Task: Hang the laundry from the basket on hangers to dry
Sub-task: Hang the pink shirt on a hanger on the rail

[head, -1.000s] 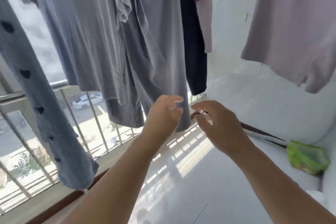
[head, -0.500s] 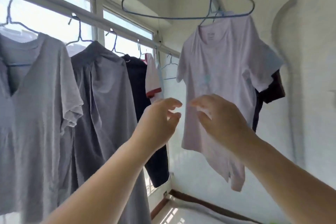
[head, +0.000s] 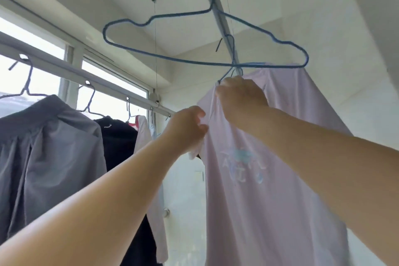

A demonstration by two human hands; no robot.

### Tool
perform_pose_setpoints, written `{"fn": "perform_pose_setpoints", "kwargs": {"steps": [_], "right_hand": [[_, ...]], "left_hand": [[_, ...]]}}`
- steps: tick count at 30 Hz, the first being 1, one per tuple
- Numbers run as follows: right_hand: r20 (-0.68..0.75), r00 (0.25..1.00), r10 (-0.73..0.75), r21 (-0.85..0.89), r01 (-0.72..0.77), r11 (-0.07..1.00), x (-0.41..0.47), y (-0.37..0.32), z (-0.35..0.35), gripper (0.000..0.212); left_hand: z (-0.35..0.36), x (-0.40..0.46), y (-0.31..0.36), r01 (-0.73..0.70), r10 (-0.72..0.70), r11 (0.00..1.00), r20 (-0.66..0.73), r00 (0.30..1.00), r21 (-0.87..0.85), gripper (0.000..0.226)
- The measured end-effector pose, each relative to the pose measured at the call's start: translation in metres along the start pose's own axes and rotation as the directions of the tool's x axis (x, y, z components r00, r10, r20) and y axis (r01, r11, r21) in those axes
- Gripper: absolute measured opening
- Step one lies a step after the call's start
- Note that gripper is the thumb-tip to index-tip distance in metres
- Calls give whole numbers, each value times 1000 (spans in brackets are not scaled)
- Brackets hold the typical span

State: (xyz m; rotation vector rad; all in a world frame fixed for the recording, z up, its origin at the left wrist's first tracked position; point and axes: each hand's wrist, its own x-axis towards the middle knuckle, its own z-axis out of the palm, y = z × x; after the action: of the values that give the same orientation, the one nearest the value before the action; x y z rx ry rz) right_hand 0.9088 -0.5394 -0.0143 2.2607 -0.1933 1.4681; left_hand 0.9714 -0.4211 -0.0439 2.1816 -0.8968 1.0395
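Note:
A pale pink T-shirt (head: 269, 190) with a light blue print hangs from a blue wire hanger under the overhead rail (head: 218, 13). My right hand (head: 241, 99) grips the shirt at its collar, just below the hanger's hook. My left hand (head: 187, 129) pinches the shirt's left shoulder and sleeve edge. An empty blue wire hanger (head: 194, 49) hangs on the same rail in front of the shirt. The laundry basket is out of view.
Along the window rail (head: 86, 71) at the left hang a grey garment (head: 49, 147), a black garment (head: 121, 142) and a white one with red trim (head: 142, 129), each on a wire hanger. A white wall rises at the right.
The view tilted upward from the floor to the rails. Both hands rose from empty air and took hold of the pink T-shirt, right at the collar, left at the shoulder.

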Motion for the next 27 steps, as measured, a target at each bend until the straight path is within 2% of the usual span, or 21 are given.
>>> {"fn": "perform_pose_setpoints", "kwargs": {"steps": [4,7,11,15,17,19,21,24,27], "right_hand": [[-38,999,-9,-155,3,988,29,15,20,41],[-29,999,-18,-259,10,966,45,32,30,41],[-76,996,-54,-301,29,953,68,58,34,38],[-159,987,-19,-312,-32,949,81,78,40,34],[-230,971,-65,-313,-11,950,84,90,51,28],[-232,970,-68,-250,8,968,85,93,56,26],[-184,983,-21,-157,-9,988,87,96,56,31],[-217,975,-45,-164,9,986,89,104,63,31],[-263,964,-40,-166,-4,986,89,116,73,26]], "left_hand": [[12,26,-3,-96,98,990,-18,995,103,42],[24,48,2,-151,156,984,-53,986,92,45],[31,84,17,-163,165,986,-159,973,28,45],[38,120,31,-147,151,988,-234,960,38,49],[43,133,39,-160,145,986,-201,969,-57,61],[48,142,47,-171,143,967,-153,978,-187,68],[55,151,52,-200,167,952,-153,974,-232,51],[66,155,49,-271,170,909,-311,935,-318,27],[76,150,41,-291,165,929,-449,878,-227,22]]}}
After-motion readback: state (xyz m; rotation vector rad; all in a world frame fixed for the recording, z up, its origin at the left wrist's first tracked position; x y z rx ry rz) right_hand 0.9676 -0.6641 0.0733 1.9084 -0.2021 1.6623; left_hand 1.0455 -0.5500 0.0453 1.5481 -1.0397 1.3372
